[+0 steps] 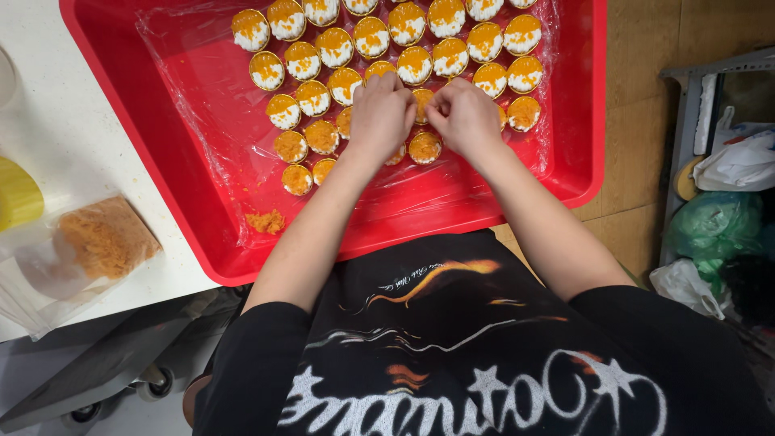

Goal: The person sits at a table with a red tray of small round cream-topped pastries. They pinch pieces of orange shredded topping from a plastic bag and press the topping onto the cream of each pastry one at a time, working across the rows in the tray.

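Note:
A red tray (581,97) lined with clear plastic film holds several small round cups (335,47) of white filling with orange crumb topping, packed in rows. My left hand (381,113) and my right hand (466,117) rest side by side over the cups in the middle of the tray, fingers curled down. Both hands meet around one cup (422,98) between them; the fingertips hide what they pinch. Cups nearest me, such as one (425,148), are fully covered in orange crumbs.
A clear bag of orange crumbs (101,238) lies on the white table left of the tray, beside a yellow lid (16,194). Loose crumbs (265,221) sit on the tray film. Plastic bags (714,226) and a metal rack stand at the right.

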A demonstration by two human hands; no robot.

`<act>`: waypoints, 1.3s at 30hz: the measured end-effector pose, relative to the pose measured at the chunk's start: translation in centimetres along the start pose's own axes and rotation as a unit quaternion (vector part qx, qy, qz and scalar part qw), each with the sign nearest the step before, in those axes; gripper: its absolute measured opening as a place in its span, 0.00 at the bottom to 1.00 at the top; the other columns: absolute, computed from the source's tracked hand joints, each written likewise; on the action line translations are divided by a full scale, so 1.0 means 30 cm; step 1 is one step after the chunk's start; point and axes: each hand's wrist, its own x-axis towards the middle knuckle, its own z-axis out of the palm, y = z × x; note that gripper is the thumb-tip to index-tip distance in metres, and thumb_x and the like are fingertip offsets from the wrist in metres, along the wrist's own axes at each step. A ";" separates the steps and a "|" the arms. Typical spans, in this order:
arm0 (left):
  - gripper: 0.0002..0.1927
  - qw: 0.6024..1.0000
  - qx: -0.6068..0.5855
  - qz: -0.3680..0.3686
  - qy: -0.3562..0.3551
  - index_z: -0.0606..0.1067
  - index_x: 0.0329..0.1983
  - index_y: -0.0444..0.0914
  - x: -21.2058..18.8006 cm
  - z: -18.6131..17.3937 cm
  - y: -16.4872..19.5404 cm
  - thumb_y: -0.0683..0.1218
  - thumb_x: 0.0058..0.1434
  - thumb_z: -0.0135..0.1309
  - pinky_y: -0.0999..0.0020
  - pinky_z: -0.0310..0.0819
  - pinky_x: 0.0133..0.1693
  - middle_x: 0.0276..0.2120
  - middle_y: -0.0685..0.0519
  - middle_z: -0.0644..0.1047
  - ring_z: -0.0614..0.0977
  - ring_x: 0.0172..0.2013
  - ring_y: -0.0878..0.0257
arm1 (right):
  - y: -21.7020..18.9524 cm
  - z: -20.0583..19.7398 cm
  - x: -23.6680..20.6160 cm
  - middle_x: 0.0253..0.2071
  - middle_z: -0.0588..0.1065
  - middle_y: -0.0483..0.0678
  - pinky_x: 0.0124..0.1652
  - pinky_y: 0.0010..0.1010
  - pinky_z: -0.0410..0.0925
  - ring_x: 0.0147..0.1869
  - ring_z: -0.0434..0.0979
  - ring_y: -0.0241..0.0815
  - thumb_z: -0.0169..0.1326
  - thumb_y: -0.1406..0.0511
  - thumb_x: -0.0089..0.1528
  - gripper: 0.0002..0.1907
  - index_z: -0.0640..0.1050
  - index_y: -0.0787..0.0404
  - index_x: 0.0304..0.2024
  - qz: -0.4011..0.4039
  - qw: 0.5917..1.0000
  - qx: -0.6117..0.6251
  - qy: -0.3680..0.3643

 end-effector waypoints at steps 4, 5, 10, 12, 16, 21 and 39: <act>0.06 0.999 0.029 0.004 0.026 0.80 0.32 0.41 0.007 -0.003 0.007 0.47 0.55 0.63 0.52 0.66 0.45 0.39 0.50 0.75 0.74 0.46 0.51 | -0.004 0.011 0.011 0.32 0.74 0.48 0.35 0.43 0.69 0.36 0.77 0.49 0.63 0.62 0.60 0.06 0.83 0.58 0.33 -0.020 1.000 -0.001 0.006; 0.06 0.999 0.032 0.008 0.035 0.80 0.31 0.41 0.007 -0.004 0.007 0.47 0.54 0.64 0.53 0.66 0.44 0.39 0.50 0.75 0.74 0.46 0.50 | -0.005 0.013 0.011 0.33 0.75 0.48 0.36 0.43 0.70 0.37 0.77 0.49 0.63 0.62 0.61 0.06 0.83 0.57 0.34 -0.029 1.000 -0.001 0.011; 0.06 0.998 0.016 0.010 0.052 0.80 0.35 0.41 -0.019 -0.024 -0.012 0.45 0.55 0.64 0.53 0.66 0.44 0.39 0.51 0.74 0.74 0.45 0.53 | -0.003 -0.006 -0.013 0.35 0.76 0.47 0.38 0.41 0.71 0.39 0.79 0.48 0.61 0.63 0.62 0.06 0.85 0.55 0.39 -0.027 1.000 0.004 0.009; 0.06 0.998 0.002 0.014 0.060 0.81 0.37 0.42 -0.035 -0.036 -0.021 0.44 0.57 0.64 0.54 0.66 0.45 0.38 0.52 0.74 0.74 0.45 0.54 | 0.002 -0.025 -0.027 0.36 0.76 0.48 0.39 0.41 0.71 0.39 0.79 0.48 0.61 0.64 0.62 0.06 0.85 0.55 0.41 -0.021 1.000 0.006 0.006; 0.10 0.996 0.002 0.056 0.064 0.83 0.41 0.44 -0.057 -0.050 -0.020 0.44 0.55 0.63 0.55 0.66 0.45 0.39 0.52 0.73 0.74 0.45 0.53 | 0.009 -0.052 -0.042 0.39 0.74 0.50 0.39 0.42 0.71 0.41 0.78 0.50 0.61 0.65 0.61 0.11 0.85 0.54 0.46 -0.058 0.998 -0.009 0.003; 0.12 0.997 0.030 0.069 -0.003 0.84 0.40 0.46 -0.061 -0.053 -0.001 0.45 0.51 0.63 0.54 0.65 0.45 0.39 0.51 0.72 0.73 0.45 0.52 | 0.010 -0.057 -0.049 0.39 0.73 0.50 0.39 0.42 0.71 0.42 0.77 0.50 0.61 0.66 0.58 0.13 0.86 0.52 0.46 -0.074 0.996 -0.027 -0.044; 0.20 0.994 0.063 0.079 0.033 0.80 0.52 0.46 -0.077 -0.069 0.034 0.47 0.55 0.62 0.55 0.64 0.48 0.46 0.51 0.72 0.72 0.49 0.53 | 0.020 -0.086 -0.076 0.42 0.73 0.49 0.42 0.42 0.72 0.46 0.77 0.49 0.60 0.67 0.59 0.15 0.85 0.52 0.48 -0.060 0.996 -0.055 -0.025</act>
